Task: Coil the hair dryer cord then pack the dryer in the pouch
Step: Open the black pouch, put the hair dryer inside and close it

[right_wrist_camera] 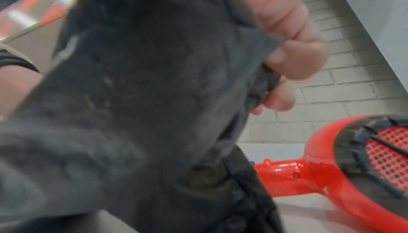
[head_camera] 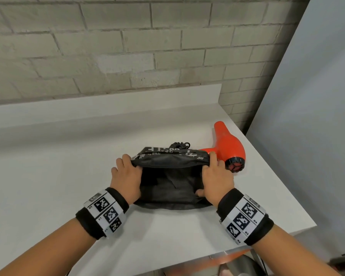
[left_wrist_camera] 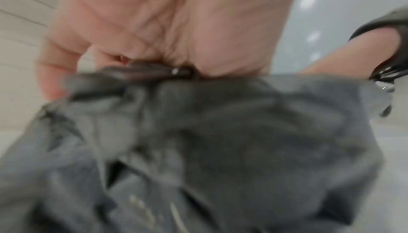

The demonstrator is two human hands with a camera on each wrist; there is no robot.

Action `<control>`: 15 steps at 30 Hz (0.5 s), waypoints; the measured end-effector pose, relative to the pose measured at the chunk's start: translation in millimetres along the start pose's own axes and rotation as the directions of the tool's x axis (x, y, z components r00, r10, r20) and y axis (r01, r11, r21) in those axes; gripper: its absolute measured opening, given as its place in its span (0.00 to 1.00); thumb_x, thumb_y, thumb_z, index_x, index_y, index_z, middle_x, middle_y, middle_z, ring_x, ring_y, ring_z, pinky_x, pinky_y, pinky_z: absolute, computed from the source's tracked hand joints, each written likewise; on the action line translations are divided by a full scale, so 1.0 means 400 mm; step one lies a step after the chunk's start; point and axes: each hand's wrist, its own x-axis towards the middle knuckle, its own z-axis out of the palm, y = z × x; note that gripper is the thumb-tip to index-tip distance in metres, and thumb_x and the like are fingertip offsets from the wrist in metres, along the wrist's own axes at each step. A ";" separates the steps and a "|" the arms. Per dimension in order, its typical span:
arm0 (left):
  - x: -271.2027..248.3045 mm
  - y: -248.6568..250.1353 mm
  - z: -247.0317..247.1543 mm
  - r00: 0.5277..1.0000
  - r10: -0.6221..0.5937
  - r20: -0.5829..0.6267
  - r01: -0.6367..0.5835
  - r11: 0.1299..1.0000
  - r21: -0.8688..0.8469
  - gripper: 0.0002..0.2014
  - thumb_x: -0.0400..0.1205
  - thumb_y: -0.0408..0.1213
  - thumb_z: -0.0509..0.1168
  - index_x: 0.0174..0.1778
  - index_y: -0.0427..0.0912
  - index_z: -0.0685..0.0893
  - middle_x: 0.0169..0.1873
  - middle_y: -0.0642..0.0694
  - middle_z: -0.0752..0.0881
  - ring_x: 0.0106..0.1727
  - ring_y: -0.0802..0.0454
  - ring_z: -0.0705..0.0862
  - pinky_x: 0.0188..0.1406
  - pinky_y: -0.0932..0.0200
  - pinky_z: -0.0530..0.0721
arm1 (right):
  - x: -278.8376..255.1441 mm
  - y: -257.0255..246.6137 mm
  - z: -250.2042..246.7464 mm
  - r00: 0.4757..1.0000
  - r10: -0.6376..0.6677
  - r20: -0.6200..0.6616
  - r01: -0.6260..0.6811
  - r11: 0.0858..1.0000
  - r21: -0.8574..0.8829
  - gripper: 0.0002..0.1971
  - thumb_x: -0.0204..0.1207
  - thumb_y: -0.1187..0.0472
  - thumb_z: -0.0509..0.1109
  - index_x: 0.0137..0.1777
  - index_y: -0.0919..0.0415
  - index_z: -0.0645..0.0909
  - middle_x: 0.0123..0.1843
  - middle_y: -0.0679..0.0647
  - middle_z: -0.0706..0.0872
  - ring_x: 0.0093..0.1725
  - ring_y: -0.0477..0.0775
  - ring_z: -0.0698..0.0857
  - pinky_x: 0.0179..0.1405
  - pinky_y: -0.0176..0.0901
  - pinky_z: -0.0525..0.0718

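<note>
A black fabric pouch [head_camera: 168, 182] lies on the white counter, its mouth pulled wide towards the wall. My left hand [head_camera: 126, 172] grips the pouch's left edge and my right hand [head_camera: 215, 174] grips its right edge. Both wrist views are filled by the dark pouch fabric [left_wrist_camera: 220, 140] [right_wrist_camera: 143, 79], with fingers [right_wrist_camera: 293, 58] curled on the rim. The red hair dryer [head_camera: 227, 148] lies on its side just behind and right of the pouch, its handle [right_wrist_camera: 284, 175] partly hidden by the rim. Its black coiled cord [head_camera: 179, 145] peeks out behind the pouch.
The white counter [head_camera: 68, 176] ends at a raised back lip under a grey brick wall [head_camera: 127, 46]. Its right edge runs close past the dryer, beside a pale panel [head_camera: 317, 116]. A shiny metal and orange object [head_camera: 237, 261] sits below the counter's near edge.
</note>
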 end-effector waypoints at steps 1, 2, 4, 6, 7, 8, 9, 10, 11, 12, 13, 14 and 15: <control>-0.011 0.001 0.003 0.996 0.011 0.089 -0.016 0.998 0.053 0.31 0.65 0.40 0.73 0.63 0.40 0.71 0.59 0.36 0.66 0.58 0.36 0.69 0.47 0.48 0.74 | 0.001 -0.002 0.005 1.000 0.022 0.023 -0.022 1.000 -0.005 0.27 0.64 0.45 0.76 0.58 0.59 0.75 0.77 0.62 0.53 0.63 0.62 0.72 0.47 0.45 0.78; -0.021 0.001 0.002 0.986 0.022 0.165 -0.038 0.995 0.092 0.34 0.65 0.45 0.72 0.67 0.43 0.67 0.63 0.37 0.63 0.61 0.37 0.66 0.52 0.48 0.73 | 0.003 -0.003 0.011 0.998 0.039 0.054 -0.039 0.999 -0.004 0.27 0.64 0.47 0.76 0.59 0.59 0.75 0.78 0.61 0.53 0.64 0.62 0.72 0.44 0.44 0.77; -0.029 -0.006 -0.005 0.964 0.051 0.262 -0.078 0.992 0.094 0.40 0.64 0.50 0.73 0.70 0.48 0.64 0.69 0.39 0.57 0.66 0.37 0.64 0.58 0.45 0.75 | 0.009 -0.004 0.022 0.988 0.047 0.144 -0.046 0.999 -0.006 0.28 0.65 0.49 0.77 0.62 0.59 0.74 0.78 0.61 0.52 0.67 0.62 0.70 0.44 0.44 0.77; -0.020 -0.018 -0.007 0.929 0.083 0.362 -0.090 0.996 0.001 0.41 0.64 0.49 0.74 0.71 0.51 0.61 0.72 0.41 0.50 0.66 0.37 0.69 0.59 0.45 0.79 | 0.021 -0.004 0.031 0.967 0.018 0.255 -0.017 1.000 -0.007 0.31 0.66 0.48 0.76 0.66 0.59 0.71 0.77 0.60 0.53 0.70 0.62 0.67 0.53 0.47 0.79; -0.011 -0.025 -0.008 0.906 0.111 0.408 -0.099 0.994 -0.050 0.42 0.65 0.48 0.74 0.72 0.51 0.60 0.73 0.41 0.48 0.64 0.37 0.73 0.60 0.46 0.80 | 0.030 -0.003 0.035 0.953 -0.006 0.301 0.005 1.000 0.003 0.33 0.66 0.49 0.76 0.68 0.61 0.71 0.76 0.60 0.56 0.70 0.62 0.67 0.57 0.50 0.79; -0.002 -0.032 -0.008 0.888 0.137 0.439 -0.109 0.990 -0.088 0.42 0.65 0.46 0.74 0.73 0.51 0.60 0.74 0.42 0.49 0.62 0.38 0.76 0.62 0.47 0.80 | 0.039 -0.002 0.039 0.939 -0.034 0.341 0.029 0.999 0.021 0.33 0.67 0.50 0.76 0.69 0.62 0.70 0.75 0.60 0.58 0.70 0.62 0.67 0.60 0.52 0.78; 0.008 -0.037 -0.009 0.877 0.156 0.455 -0.118 0.987 -0.111 0.42 0.66 0.46 0.74 0.74 0.52 0.60 0.74 0.42 0.51 0.60 0.38 0.79 0.62 0.48 0.80 | 0.049 0.001 0.041 0.924 -0.061 0.378 0.049 0.998 0.043 0.33 0.67 0.51 0.76 0.69 0.64 0.70 0.74 0.60 0.60 0.70 0.62 0.67 0.62 0.54 0.77; 0.016 -0.043 -0.009 0.873 0.167 0.459 -0.121 0.984 -0.128 0.42 0.66 0.47 0.73 0.74 0.53 0.61 0.73 0.43 0.55 0.60 0.39 0.80 0.62 0.48 0.80 | 0.059 0.002 0.042 0.909 -0.085 0.408 0.066 0.996 0.061 0.33 0.68 0.51 0.76 0.69 0.65 0.71 0.73 0.61 0.62 0.70 0.63 0.68 0.63 0.55 0.77; 0.025 -0.048 -0.008 0.874 0.174 0.453 -0.119 0.982 -0.147 0.41 0.68 0.48 0.73 0.75 0.55 0.61 0.71 0.43 0.60 0.60 0.39 0.79 0.62 0.48 0.80 | 0.067 0.005 0.039 0.899 -0.102 0.425 0.077 0.994 0.074 0.32 0.68 0.52 0.76 0.68 0.66 0.72 0.72 0.62 0.63 0.69 0.63 0.69 0.65 0.56 0.77; 0.032 -0.053 -0.006 0.877 0.184 0.443 -0.116 0.978 -0.175 0.39 0.69 0.48 0.72 0.75 0.58 0.61 0.69 0.43 0.64 0.62 0.40 0.78 0.63 0.48 0.79 | 0.074 0.008 0.035 0.896 -0.112 0.429 0.084 0.993 0.084 0.31 0.68 0.53 0.75 0.68 0.66 0.73 0.71 0.62 0.65 0.69 0.63 0.70 0.65 0.55 0.77; 0.039 -0.059 -0.003 0.883 0.195 0.427 -0.111 0.970 -0.215 0.37 0.71 0.47 0.70 0.75 0.60 0.61 0.67 0.43 0.67 0.64 0.40 0.76 0.65 0.48 0.77 | 0.081 0.013 0.030 0.896 -0.118 0.427 0.083 0.992 0.100 0.30 0.69 0.52 0.75 0.68 0.65 0.73 0.70 0.62 0.66 0.68 0.63 0.72 0.64 0.54 0.77; 0.046 -0.065 -0.001 0.894 0.204 0.399 -0.098 0.958 -0.269 0.35 0.72 0.44 0.69 0.74 0.62 0.62 0.67 0.43 0.68 0.66 0.41 0.74 0.67 0.49 0.75 | 0.086 0.019 0.023 0.898 -0.126 0.421 0.077 0.988 0.132 0.30 0.69 0.51 0.75 0.67 0.65 0.73 0.69 0.62 0.68 0.66 0.62 0.74 0.63 0.52 0.78; 0.050 -0.072 -0.001 0.908 0.206 0.365 -0.079 0.939 -0.333 0.33 0.73 0.40 0.68 0.74 0.61 0.65 0.67 0.42 0.68 0.68 0.41 0.73 0.69 0.51 0.73 | 0.093 0.026 0.017 0.901 -0.134 0.413 0.062 0.981 0.183 0.30 0.68 0.50 0.75 0.66 0.65 0.75 0.67 0.62 0.71 0.65 0.62 0.76 0.62 0.51 0.79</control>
